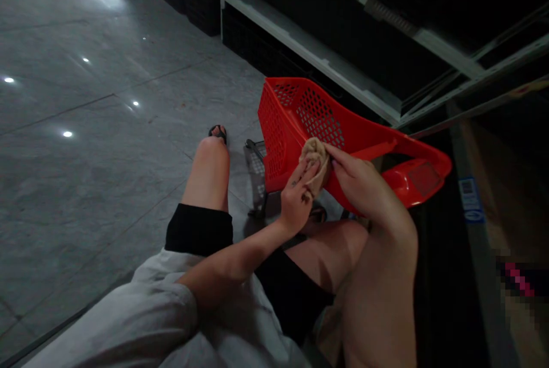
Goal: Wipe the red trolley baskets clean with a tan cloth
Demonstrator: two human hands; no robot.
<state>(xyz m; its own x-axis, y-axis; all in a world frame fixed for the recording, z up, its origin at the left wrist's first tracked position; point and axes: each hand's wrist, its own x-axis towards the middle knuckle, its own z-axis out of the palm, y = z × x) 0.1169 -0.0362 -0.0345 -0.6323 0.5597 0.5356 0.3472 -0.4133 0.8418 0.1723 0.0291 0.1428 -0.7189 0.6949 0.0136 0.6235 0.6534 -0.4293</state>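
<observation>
Between my two hands is a bunched tan cloth (316, 157), folded over on itself with an opening or fold at its top. My left hand (295, 202) grips its near side, fingers pressed into the fabric; a ring-like dark spot shows on that hand. From the other side my right hand (349, 172) pinches the cloth's edge, with some of its fingers hidden behind the fabric. Just beyond and beneath both hands stands a red plastic shopping basket cart (274, 127) with perforated walls and a long red handle part reaching right.
Metal shelving (300, 42) with dark bins runs along the back. A cardboard box (493, 185) with a blue label is at the right. My knees are on both sides of the cart's near end. Grey tiled floor (107, 185) stretches left.
</observation>
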